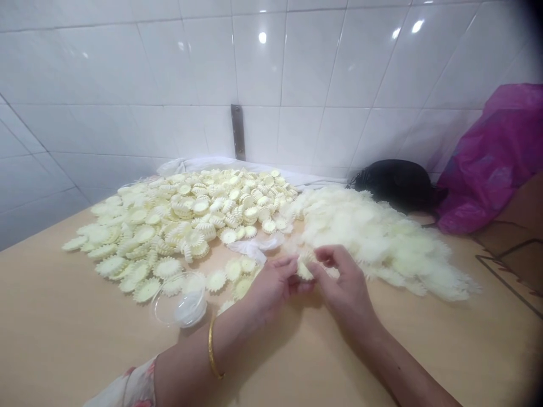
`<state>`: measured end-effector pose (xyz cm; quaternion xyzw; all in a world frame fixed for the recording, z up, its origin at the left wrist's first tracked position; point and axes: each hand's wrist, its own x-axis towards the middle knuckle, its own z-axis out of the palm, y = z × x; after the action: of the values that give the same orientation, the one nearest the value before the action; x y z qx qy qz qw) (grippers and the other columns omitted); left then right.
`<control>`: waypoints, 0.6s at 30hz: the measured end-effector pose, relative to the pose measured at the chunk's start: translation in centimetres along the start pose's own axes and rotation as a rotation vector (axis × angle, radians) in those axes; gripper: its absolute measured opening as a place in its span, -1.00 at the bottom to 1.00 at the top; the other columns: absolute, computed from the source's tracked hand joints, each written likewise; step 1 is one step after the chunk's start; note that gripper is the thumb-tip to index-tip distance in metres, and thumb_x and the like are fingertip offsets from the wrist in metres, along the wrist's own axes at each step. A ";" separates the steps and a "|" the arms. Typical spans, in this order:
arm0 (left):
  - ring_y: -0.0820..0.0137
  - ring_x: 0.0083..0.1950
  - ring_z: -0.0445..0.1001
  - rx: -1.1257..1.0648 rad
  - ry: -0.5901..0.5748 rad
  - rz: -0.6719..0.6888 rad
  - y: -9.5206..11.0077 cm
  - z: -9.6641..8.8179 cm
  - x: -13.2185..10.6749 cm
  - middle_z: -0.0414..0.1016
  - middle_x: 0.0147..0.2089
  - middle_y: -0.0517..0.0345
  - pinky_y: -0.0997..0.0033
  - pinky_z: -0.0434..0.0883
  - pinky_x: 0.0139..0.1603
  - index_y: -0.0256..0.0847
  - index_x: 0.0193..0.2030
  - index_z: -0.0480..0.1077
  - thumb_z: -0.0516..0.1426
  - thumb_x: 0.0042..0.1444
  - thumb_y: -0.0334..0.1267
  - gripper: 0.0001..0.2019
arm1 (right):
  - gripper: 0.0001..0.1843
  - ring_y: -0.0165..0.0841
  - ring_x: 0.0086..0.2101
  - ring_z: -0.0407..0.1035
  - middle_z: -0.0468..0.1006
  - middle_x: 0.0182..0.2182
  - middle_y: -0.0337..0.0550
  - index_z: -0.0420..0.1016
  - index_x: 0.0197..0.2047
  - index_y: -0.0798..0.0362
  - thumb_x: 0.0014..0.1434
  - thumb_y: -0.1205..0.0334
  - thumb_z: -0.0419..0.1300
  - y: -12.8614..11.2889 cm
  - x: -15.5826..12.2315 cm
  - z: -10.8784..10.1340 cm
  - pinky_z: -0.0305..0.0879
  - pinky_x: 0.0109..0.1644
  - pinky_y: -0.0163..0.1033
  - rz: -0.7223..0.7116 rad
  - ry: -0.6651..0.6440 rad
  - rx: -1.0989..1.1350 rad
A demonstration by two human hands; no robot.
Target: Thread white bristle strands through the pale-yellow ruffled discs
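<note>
A small pale yellow disc with a scalloped edge is held between my two hands. My left hand is closed on its left side, with the fingers curled under it. On the other side, the thumb of my right hand presses against the disc, its fingers bent. Just left of my left hand lie several loose scalloped discs and a crumpled white cloth. A clear round tub with something white in it stands nearer to me.
A large heap of scalloped pieces covers the back left of the wooden table. Thin, frilly whitish pieces are piled to the right. Behind them are a black object and a magenta plastic bag, against a tiled wall.
</note>
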<state>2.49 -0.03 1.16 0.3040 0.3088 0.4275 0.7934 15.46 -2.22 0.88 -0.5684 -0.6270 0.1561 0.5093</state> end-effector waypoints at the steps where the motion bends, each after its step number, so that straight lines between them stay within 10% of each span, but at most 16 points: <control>1: 0.49 -0.43 0.43 -0.001 0.002 -0.001 0.0 0.0 0.0 0.46 -0.41 0.06 0.48 0.42 -0.33 -0.36 -0.32 0.45 0.11 0.05 -0.40 -0.90 | -0.77 -0.32 -0.38 0.27 0.38 -0.40 -0.19 0.33 -0.30 0.01 0.01 0.08 0.19 0.1 0.1 0.0 0.24 -0.32 -0.23 0.050 0.007 0.020; 8: 0.47 -0.43 0.44 0.000 -0.075 -0.033 -0.3 -0.1 -0.1 0.45 -0.41 0.04 0.42 0.43 -0.31 -0.35 -0.35 0.42 0.13 0.05 -0.21 -0.80 | -0.72 -0.43 -0.56 0.16 0.22 -0.63 -0.33 0.21 -0.54 0.03 0.02 0.06 0.16 0.4 0.4 0.0 0.13 -0.50 -0.32 0.239 -0.155 0.247; 18: 0.42 -0.53 0.43 0.099 0.174 -0.048 0.0 0.2 -0.1 0.41 -0.53 0.10 0.45 0.39 -0.49 -0.33 -0.45 0.31 0.05 -0.20 -0.64 -0.82 | -0.70 -0.41 -0.55 0.20 0.29 -0.63 -0.28 0.28 -0.57 0.05 0.09 0.08 0.09 0.0 0.1 0.2 0.15 -0.47 -0.32 0.223 -0.223 0.274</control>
<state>2.55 -0.16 1.29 0.2973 0.4045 0.4175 0.7574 15.34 -2.02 0.82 -0.5388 -0.5856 0.3572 0.4891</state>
